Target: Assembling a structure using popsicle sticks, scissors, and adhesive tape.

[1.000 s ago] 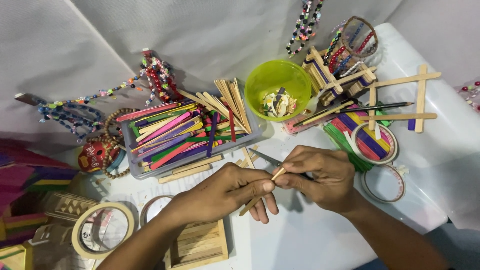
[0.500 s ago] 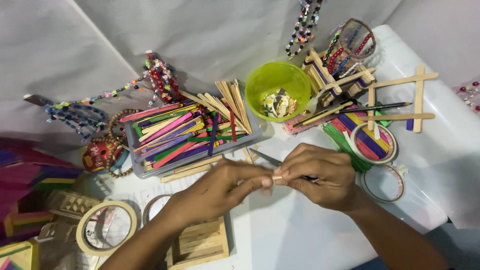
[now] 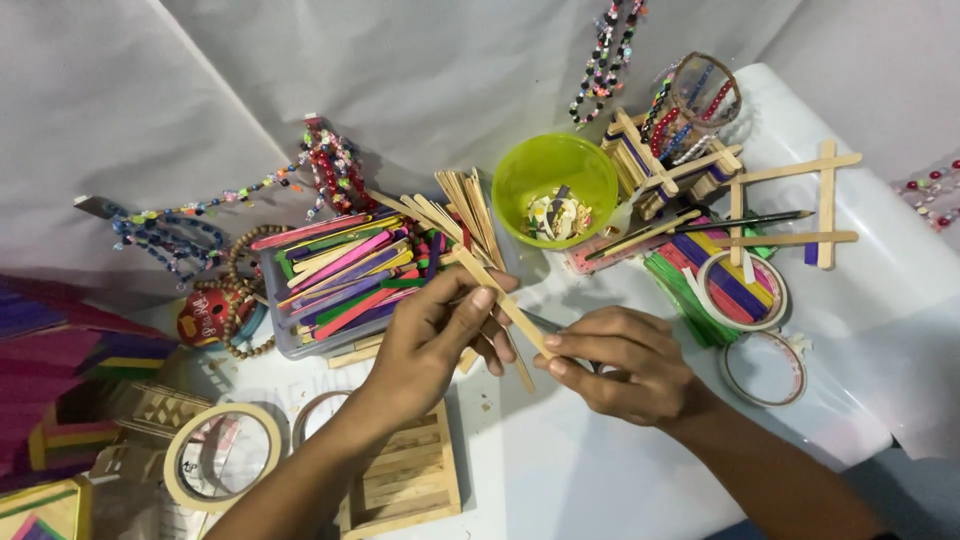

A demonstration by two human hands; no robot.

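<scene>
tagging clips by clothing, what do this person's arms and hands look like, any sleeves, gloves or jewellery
Both arms are bare as far as the frame shows: no sleeves, no gloves. The left hand and right hand show no rings, and no watch or bracelet shows on either wrist. Fingernails are short and unpainted.

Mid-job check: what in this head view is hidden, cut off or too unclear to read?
- Dark tool under the right hand: mostly covered by the fingers, kind unclear.
- Lower end of the held stick: hidden between both hands.
- Green bowl contents: too small to identify.
- Wooden tray: partly hidden by the left hand and forearm.
- Coloured stacks: cut off by the left edge.
</scene>
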